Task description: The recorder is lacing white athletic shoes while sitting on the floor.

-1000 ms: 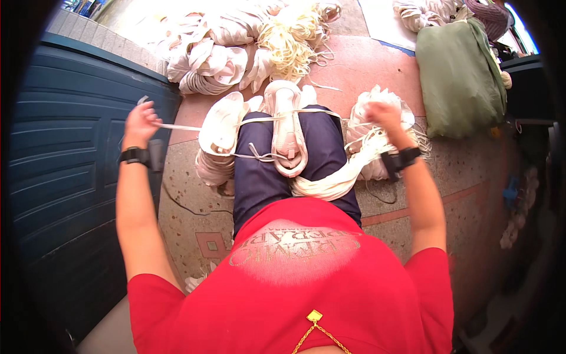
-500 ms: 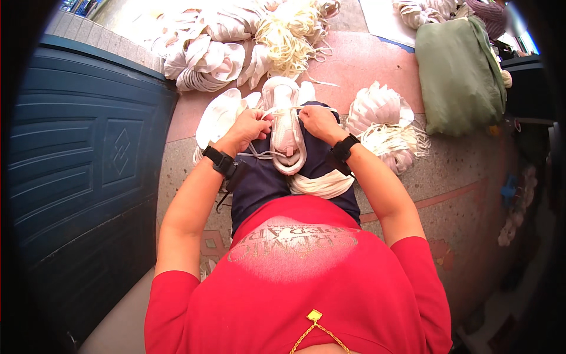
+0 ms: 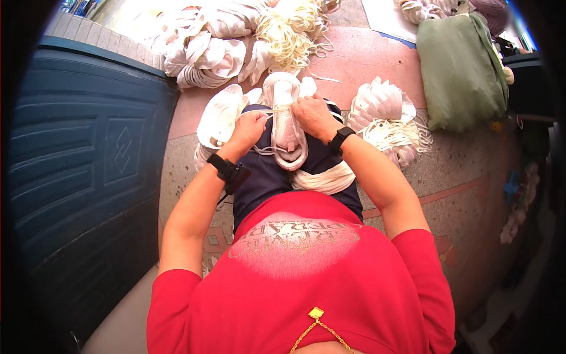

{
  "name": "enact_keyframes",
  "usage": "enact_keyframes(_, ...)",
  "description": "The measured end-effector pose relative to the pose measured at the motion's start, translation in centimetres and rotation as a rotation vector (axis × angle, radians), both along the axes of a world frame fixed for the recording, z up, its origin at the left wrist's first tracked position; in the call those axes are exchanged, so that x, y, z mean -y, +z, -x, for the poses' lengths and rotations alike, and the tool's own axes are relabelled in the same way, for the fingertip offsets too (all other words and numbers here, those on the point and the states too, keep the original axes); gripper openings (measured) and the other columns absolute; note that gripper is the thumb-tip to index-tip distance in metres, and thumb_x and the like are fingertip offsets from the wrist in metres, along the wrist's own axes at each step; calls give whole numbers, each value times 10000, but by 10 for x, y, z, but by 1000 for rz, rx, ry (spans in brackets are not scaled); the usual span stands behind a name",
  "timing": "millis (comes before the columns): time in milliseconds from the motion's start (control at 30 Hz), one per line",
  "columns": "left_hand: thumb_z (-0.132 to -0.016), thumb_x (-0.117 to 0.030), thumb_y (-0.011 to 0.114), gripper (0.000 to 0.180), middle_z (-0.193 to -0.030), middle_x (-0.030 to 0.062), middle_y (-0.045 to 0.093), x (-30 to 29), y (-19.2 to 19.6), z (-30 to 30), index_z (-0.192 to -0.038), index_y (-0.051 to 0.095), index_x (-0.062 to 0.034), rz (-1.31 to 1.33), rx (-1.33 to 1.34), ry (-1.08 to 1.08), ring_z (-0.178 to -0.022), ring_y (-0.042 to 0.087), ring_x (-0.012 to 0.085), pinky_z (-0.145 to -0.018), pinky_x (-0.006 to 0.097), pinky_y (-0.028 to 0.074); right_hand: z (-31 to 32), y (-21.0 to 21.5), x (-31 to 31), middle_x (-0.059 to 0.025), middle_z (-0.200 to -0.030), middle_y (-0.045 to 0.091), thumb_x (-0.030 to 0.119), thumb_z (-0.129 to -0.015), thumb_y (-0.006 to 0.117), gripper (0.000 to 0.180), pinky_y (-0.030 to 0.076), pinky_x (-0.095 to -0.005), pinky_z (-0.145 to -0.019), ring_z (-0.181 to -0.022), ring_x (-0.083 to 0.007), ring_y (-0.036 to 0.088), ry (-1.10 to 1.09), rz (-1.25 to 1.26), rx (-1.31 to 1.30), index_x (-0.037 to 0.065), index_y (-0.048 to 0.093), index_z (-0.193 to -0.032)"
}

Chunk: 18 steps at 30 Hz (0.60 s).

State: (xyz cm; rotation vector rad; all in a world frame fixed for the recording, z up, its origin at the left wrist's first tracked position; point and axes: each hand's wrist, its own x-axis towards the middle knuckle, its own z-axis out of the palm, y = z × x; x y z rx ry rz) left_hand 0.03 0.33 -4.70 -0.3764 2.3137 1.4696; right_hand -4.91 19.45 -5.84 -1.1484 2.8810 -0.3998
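A pale pink and white shoe upper lies lengthwise across my lap, its opening toward me. Cream shoelace runs across its front, and loose strands hang at its left side. Just left of the shoe, my left hand is closed on the shoelace, drawn a little away from the edge. My right hand pinches at the shoe's right edge; its fingertips hide what they hold there, apparently the lace. A bundle of cream laces rests between my thighs.
White shoe uppers are stacked by my left knee. To the right sit more pale uppers with a lace bundle. A large heap of uppers and tangled laces lies ahead. A blue panelled door stands left, a green sack far right.
My left hand has moved slightly down and left, away from the shoe. My right hand has come in against the shoe's right edge, and the lace stretched between the hands has gone from view there.
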Motion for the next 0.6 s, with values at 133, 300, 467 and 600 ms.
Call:
enact_keyframes(133, -763, -216, 509, 227, -697, 159, 597, 0, -8, -3, -717, 601, -14, 185, -137, -47, -662, 590, 276, -610, 375, 438, -2, 2, 3, -89, -785, 576, 140, -721, 536, 85, 418, -393, -717, -790, -258, 560, -202, -5, 71, 89, 580, -772)
enact_keyframes(300, -767, -210, 529, 214, -656, 103, 605, -10, -4, 10, -754, 613, -13, 324, -134, -11, -617, 574, 156, -588, 301, 436, -4, 9, 1, -80, -824, 563, 200, -723, 584, 118, 403, -394, -729, -849, -252, 528, -281, 113, 16, 84, 591, -745)
enact_keyframes(467, -775, -248, 519, 230, -693, 142, 606, -16, -3, 14, -748, 615, -41, 429, -152, 12, -667, 588, 279, -617, 359, 447, -6, 10, 2, -77, -790, 561, 202, -726, 584, 118, 387, -383, -738, -831, -249, 520, -264, 95, 13, 88, 611, -734)
enact_keyframes(600, -771, -248, 530, 223, -728, 171, 601, -21, -2, 15, -743, 614, -43, 469, -248, -54, -698, 580, 318, -634, 383, 450, -6, 9, 2, -76, -788, 565, 204, -731, 578, 125, 383, -390, -737, -834, -247, 522, -259, 75, 32, 85, 613, -744)
